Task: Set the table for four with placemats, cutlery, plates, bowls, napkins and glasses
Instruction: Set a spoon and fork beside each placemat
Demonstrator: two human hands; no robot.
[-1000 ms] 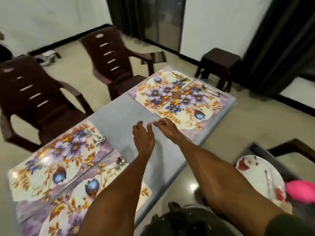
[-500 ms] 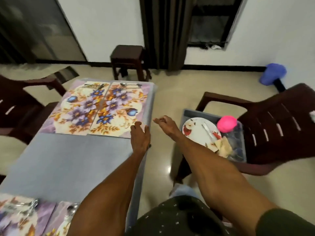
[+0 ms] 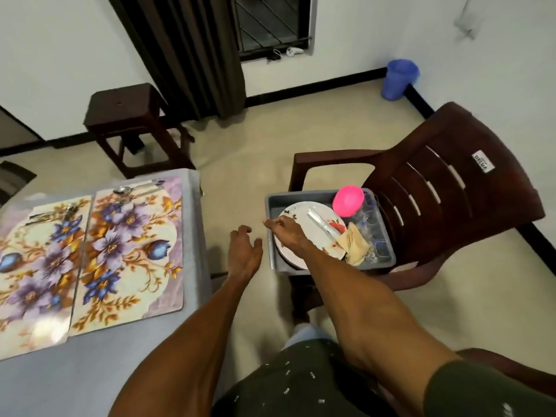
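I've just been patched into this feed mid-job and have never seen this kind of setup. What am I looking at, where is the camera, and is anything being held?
There is no machine: a person wears one camera on the head, looking down at two bare arms. The table at left carries two floral placemats with cutlery. A grey tub on a brown chair holds plates, a pink bowl, napkins and glasses. The right hand reaches over the plates; the left hand hovers open. Neither clearly holds anything.

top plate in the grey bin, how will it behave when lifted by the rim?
Plate looks rigid and glazed, so probably slippery and breakable. A knife lies loose on it and may slide off if tilted. It seems stacked, so the right hand may drag the one beneath.
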